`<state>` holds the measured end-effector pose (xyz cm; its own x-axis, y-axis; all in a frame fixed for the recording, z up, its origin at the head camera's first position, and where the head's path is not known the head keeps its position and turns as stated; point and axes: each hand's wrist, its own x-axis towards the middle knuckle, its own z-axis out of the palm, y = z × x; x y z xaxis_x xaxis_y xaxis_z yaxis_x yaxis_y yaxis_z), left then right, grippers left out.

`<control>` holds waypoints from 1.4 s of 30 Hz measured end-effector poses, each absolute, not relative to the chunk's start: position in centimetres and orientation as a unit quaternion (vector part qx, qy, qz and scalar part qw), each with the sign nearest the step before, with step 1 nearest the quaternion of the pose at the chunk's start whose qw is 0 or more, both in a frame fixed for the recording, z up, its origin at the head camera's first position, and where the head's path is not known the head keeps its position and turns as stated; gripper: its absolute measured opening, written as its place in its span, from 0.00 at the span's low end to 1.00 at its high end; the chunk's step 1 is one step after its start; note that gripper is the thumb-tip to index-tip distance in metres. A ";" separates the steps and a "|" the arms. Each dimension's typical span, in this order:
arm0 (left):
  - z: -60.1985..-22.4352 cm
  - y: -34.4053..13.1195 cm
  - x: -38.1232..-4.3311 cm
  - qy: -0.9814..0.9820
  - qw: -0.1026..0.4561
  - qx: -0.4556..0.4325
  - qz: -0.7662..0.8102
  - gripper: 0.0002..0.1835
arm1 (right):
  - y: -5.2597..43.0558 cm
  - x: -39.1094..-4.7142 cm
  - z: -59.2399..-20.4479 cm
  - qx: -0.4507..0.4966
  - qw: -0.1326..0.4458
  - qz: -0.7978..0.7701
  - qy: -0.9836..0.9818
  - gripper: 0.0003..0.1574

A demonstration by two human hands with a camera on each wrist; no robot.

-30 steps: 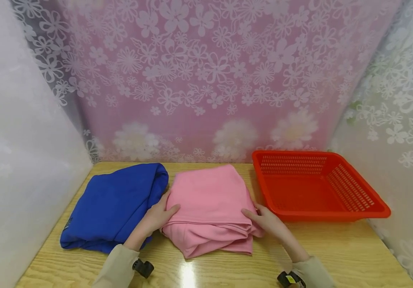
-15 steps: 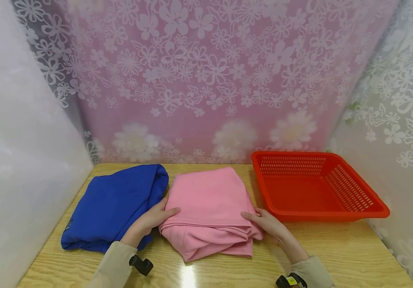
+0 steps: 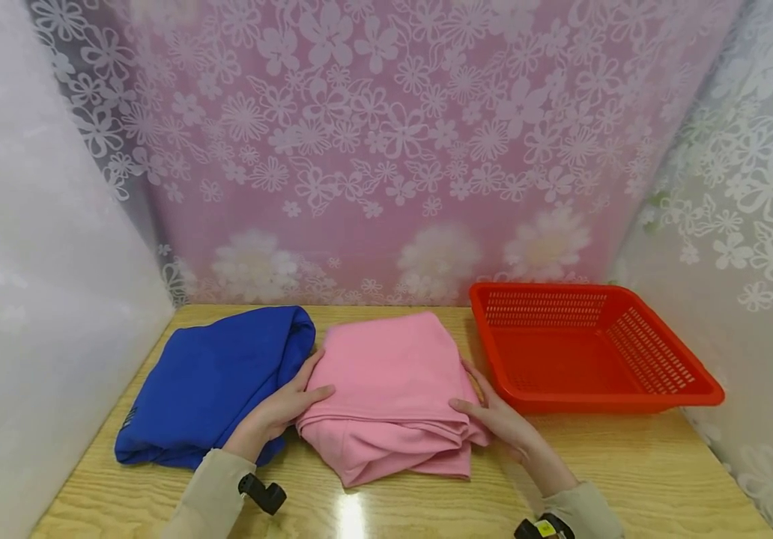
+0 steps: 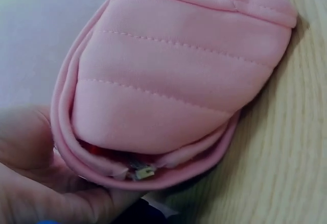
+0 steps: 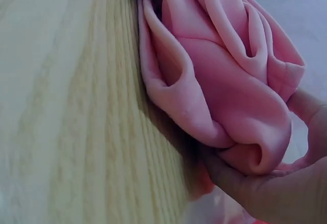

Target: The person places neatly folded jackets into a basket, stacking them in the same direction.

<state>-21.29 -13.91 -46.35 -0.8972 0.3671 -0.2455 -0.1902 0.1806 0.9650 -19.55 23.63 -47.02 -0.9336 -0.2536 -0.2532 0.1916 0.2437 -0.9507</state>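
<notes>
A folded pink garment (image 3: 389, 367) lies mid-table, its layers bunched at the near side. In the left wrist view, stitched rows run across the pink garment (image 4: 163, 71), and a small metal zipper end shows in its fold. My left hand (image 3: 285, 404) holds its left side, thumb on the top layer and fingers along the edge. On the opposite side, my right hand (image 3: 504, 419) grips it with the thumb above. The right wrist view shows loose folds of pink cloth (image 5: 235, 86) between thumb and fingers, with some fingertips hidden under them.
Left of the pink garment lies a folded blue garment (image 3: 214, 382), close by my left hand. A red plastic basket (image 3: 598, 404) with slotted walls stands at the right back of the wooden table (image 3: 629, 464). Flowered curtains (image 3: 386, 150) enclose the back and sides.
My right hand's fingers have slid farther back along the pink garment's side and now spread more. The left fingers also reach slightly farther back. The garment has barely shifted.
</notes>
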 end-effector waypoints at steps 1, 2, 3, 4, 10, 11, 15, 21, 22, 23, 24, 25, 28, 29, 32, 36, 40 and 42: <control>-46.5 -14.0 -21.3 0.735 0.220 0.064 0.638 0.45 | 23.6 -19.6 -47.1 -0.022 0.182 -0.620 0.763 0.58; -46.5 -14.0 -21.3 0.733 0.221 0.068 0.639 0.45 | 23.5 -19.6 -47.2 -0.023 0.182 -0.623 0.760 0.59; -46.6 -14.0 -21.3 0.731 0.222 0.074 0.641 0.44 | 23.5 -19.5 -47.2 -0.023 0.182 -0.628 0.756 0.59; -46.7 -14.1 -21.4 0.730 0.222 0.079 0.642 0.44 | 23.4 -19.5 -47.2 -0.023 0.180 -0.632 0.753 0.59; -46.7 -14.2 -21.3 0.711 0.219 0.084 0.663 0.42 | 23.1 -19.2 -47.3 -0.032 0.180 -0.677 0.713 0.57; -46.6 -14.2 -21.2 0.707 0.218 0.081 0.667 0.42 | 23.0 -19.2 -47.3 -0.038 0.183 -0.689 0.700 0.57; -46.4 -13.8 -21.1 0.700 0.215 0.065 0.678 0.45 | 23.2 -19.1 -47.5 -0.062 0.192 -0.731 0.652 0.59; -46.3 -13.8 -21.0 0.700 0.209 0.058 0.680 0.43 | 23.0 -18.7 -47.5 -0.082 0.174 -0.729 0.657 0.58; -46.3 -13.9 -21.0 0.700 0.208 0.059 0.680 0.43 | 22.9 -18.6 -47.5 -0.088 0.170 -0.729 0.657 0.58; -46.4 -13.9 -20.9 0.701 0.206 0.062 0.680 0.42 | 22.8 -18.5 -47.4 -0.094 0.164 -0.727 0.660 0.58; -46.4 -14.0 -20.9 0.700 0.205 0.066 0.681 0.42 | 22.7 -18.4 -47.4 -0.099 0.160 -0.726 0.661 0.58; -46.4 -14.0 -20.9 0.699 0.203 0.070 0.682 0.41 | 22.6 -18.3 -47.3 -0.106 0.153 -0.725 0.663 0.57; -46.3 -14.2 -20.8 0.699 0.197 0.083 0.682 0.40 | 22.4 -18.0 -47.2 -0.121 0.127 -0.716 0.676 0.55; -46.3 -14.2 -20.8 0.699 0.194 0.085 0.683 0.40 | 22.3 -17.9 -47.1 -0.124 0.117 -0.711 0.682 0.54; -46.1 -14.5 -20.6 0.700 0.188 0.088 0.683 0.39 | 22.1 -17.7 -46.6 -0.127 0.093 -0.699 0.698 0.52; -45.3 -14.8 -20.4 0.701 0.189 0.099 0.681 0.39 | 21.9 -17.2 -45.4 -0.134 0.075 -0.691 0.706 0.51; -43.8 -15.0 -20.2 0.706 0.178 0.118 0.675 0.39 | 21.9 -17.0 -43.7 -0.150 0.067 -0.686 0.709 0.51; -42.9 -14.8 -20.2 0.711 0.167 0.126 0.671 0.39 | 22.1 -17.1 -42.8 -0.157 0.070 -0.688 0.704 0.51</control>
<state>-20.16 -14.83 -42.89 -0.9126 0.4032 -0.0680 -0.0447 0.0668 0.9968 -17.14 22.09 -42.79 -0.9407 -0.3185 0.1171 -0.1244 0.0025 -0.9922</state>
